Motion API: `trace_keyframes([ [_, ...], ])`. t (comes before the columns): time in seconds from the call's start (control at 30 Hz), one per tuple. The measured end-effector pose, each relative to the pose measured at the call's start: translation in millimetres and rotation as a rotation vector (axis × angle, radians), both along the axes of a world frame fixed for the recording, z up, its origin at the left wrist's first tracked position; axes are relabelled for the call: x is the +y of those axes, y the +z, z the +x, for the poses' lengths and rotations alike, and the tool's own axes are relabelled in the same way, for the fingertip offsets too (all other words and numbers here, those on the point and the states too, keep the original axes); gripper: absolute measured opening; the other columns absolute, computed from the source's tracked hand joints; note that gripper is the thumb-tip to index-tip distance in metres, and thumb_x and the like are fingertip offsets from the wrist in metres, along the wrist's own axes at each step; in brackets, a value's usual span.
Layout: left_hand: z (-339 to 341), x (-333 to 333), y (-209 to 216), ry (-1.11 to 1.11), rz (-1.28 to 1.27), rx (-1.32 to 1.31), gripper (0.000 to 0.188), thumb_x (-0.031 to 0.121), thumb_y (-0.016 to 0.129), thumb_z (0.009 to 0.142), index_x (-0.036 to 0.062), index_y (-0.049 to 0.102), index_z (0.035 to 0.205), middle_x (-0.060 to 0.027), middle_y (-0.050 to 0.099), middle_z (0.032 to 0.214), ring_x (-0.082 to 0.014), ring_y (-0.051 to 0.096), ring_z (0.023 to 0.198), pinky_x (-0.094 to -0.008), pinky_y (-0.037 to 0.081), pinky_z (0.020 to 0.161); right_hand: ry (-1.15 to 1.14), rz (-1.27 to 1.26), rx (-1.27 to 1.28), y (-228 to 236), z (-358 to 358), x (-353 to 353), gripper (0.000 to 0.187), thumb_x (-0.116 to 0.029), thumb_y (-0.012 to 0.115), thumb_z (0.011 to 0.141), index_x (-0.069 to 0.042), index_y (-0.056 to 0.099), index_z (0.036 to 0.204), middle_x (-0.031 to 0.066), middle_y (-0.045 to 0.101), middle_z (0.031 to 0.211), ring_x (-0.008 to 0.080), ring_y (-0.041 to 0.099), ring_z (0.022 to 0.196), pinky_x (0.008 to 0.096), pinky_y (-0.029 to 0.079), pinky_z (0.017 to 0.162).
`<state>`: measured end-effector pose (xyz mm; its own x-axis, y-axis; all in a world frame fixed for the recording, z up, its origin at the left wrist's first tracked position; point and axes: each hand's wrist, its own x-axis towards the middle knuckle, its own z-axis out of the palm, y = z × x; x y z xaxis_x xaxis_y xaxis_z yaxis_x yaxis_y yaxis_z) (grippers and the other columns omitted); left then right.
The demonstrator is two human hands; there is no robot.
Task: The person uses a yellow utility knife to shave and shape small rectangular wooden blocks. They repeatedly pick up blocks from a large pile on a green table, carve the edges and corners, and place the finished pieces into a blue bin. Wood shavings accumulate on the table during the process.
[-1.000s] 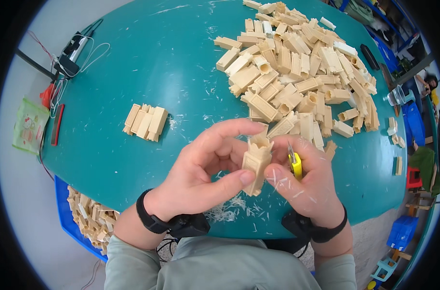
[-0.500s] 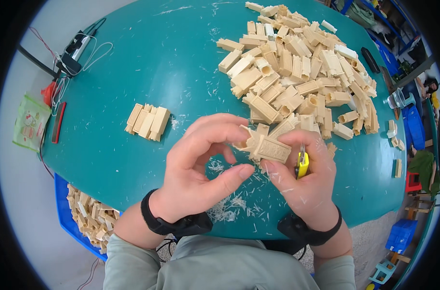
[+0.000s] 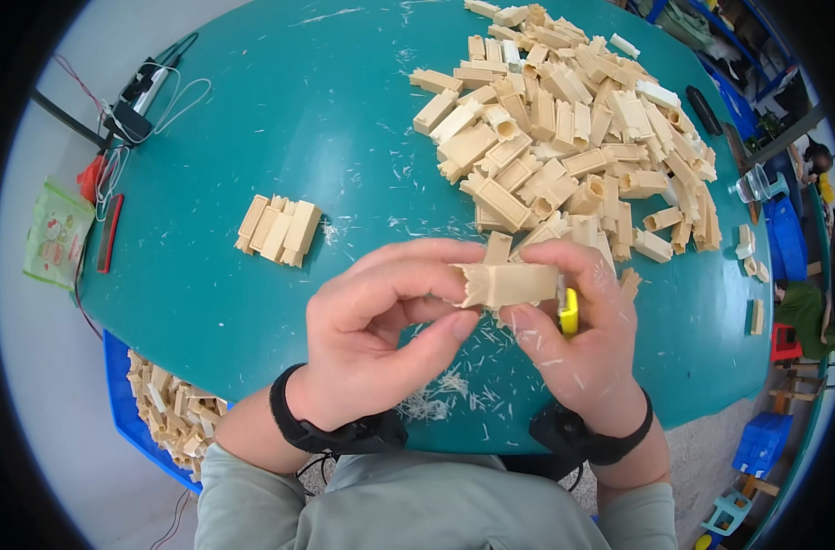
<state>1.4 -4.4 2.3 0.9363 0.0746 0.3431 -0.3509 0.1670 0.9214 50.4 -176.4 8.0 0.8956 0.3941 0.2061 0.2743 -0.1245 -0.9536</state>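
Note:
Between my two hands is a beige moulded plastic piece point(image 3: 509, 285), box-shaped with a jagged, flared left end and a plain side facing up. My left hand point(image 3: 367, 321) is closed on the flared end with fingers and thumb. The thumb and forefinger of my right hand point(image 3: 587, 344) pinch the other end. Tucked in that same right hand is a yellow utility knife point(image 3: 570, 313), its handle mostly hidden by the fingers. Thin pale shavings point(image 3: 436, 396) are scattered on the table beneath my hands.
A large heap of similar beige pieces point(image 3: 564, 128) covers the far right of the green table point(image 3: 344, 110). Several lie side by side in a small row point(image 3: 278, 231) on the left. A blue bin point(image 3: 120, 390) full of pieces stands lower left; a power strip point(image 3: 147, 92) lies upper left.
The beige piece has been turned over in my fingers: its carved face is out of sight and a plain side shows. My left fingers have closed in on its flared end.

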Motion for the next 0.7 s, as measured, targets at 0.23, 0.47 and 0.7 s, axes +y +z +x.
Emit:
trace_keyframes([
  [0.23,-1.8,0.2,0.9,0.032,-0.073,0.124,0.02,-0.011,0.062,0.074,-0.0069,0.059,0.094,-0.0177,0.057,0.107,-0.0179,0.061,0.088,-0.0273,0.053,0.074,0.014,-0.092,-0.177,2.0,3.4,-5.8,0.042,-0.012,0.074,0.07,-0.004,0.052,0.105,0.0094,0.057,0.086,0.0202,0.055,0.075,0.028,0.044,0.065],
  [0.47,1.9,4.0,-0.9,0.266,0.439,-0.296,0.023,-0.012,0.066,0.068,-0.0016,0.059,0.086,-0.0196,0.058,0.103,-0.0213,0.063,0.084,-0.0278,0.054,0.069,0.096,-0.108,-0.235,7.1,-6.1,-7.0,0.026,-0.024,0.064,0.08,-0.004,0.053,0.092,0.0104,0.055,0.078,0.0219,0.054,0.063,0.0301,0.043,0.054],
  [0.7,-1.0,7.5,-5.4,0.183,0.554,-0.367,0.027,-0.011,0.059,0.073,-0.0003,0.052,0.097,-0.0257,0.047,0.113,-0.0225,0.062,0.082,-0.0298,0.053,0.067,0.141,-0.205,-0.266,8.8,-9.2,0.6,0.019,-0.021,0.064,0.08,-0.004,0.055,0.08,0.0098,0.054,0.07,0.0246,0.053,0.054,0.0309,0.042,0.046],
])
